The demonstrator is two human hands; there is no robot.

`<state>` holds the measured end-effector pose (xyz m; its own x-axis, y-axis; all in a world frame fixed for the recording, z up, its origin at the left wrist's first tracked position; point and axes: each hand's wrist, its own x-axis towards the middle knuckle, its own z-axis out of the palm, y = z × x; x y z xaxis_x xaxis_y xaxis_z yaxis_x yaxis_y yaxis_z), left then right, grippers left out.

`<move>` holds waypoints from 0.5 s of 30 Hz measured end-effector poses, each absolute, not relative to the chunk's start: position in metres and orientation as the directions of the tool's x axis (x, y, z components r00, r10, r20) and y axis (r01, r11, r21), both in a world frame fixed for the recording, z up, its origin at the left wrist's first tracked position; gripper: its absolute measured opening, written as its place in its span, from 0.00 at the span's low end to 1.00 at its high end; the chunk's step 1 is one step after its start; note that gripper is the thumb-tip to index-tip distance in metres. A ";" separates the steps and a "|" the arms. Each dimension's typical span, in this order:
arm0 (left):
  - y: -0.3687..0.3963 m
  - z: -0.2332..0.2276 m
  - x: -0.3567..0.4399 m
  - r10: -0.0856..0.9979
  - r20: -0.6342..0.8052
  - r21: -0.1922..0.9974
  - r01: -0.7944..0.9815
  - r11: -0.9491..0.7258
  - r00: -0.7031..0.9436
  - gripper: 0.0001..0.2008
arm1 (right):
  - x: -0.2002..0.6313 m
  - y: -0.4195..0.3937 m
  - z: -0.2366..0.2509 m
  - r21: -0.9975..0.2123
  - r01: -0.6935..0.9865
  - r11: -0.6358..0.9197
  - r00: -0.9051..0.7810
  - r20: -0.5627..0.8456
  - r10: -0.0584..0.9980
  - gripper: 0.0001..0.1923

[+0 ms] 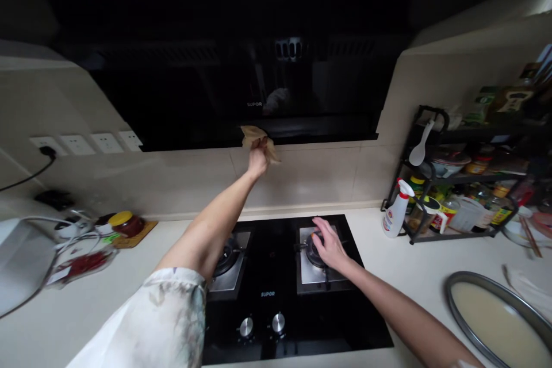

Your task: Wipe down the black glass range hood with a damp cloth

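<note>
My left hand [258,160] reaches far forward, closed on a tan cloth [252,135]. The cloth lies against the lower edge of the black range hood [194,103], left of the hood's middle. My right hand [330,244] is over the right burner [313,276] of the black gas stove [267,259], fingers stretched out and holding nothing. Whether it touches the burner, I cannot tell. My left forearm partly covers the left burner [226,261]. Two silver knobs [246,327] sit at the stove's front.
On the right stand a white spray bottle [393,215] and a black rack [457,178] of jars and bottles. A metal pan of pale liquid [495,316] is at the front right. At left are a yellow-lidded jar [126,224] and wall sockets [106,142].
</note>
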<state>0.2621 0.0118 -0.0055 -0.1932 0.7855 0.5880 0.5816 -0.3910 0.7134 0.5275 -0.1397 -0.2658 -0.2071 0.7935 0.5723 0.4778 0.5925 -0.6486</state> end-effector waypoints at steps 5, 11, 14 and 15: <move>-0.020 -0.034 0.303 0.869 0.330 0.944 0.115 -0.310 -0.369 0.11 | 0.489 -0.084 -0.189 -0.622 0.361 0.694 -0.166 0.690 0.705 0.25; -0.082 -0.096 0.393 0.996 -0.029 0.964 -0.267 0.004 -0.088 0.09 | 0.459 -0.038 -0.103 -0.590 0.294 0.752 -0.038 0.779 0.626 0.25; -0.124 -0.130 0.436 0.958 -0.204 0.893 -0.362 0.266 0.202 0.10 | 0.450 -0.025 -0.085 -0.578 0.296 0.760 -0.033 0.789 0.613 0.25; -0.135 -0.140 0.445 0.885 -0.295 0.813 -0.392 0.430 0.359 0.10 | 0.450 -0.023 -0.084 -0.572 0.304 0.762 -0.040 0.791 0.610 0.25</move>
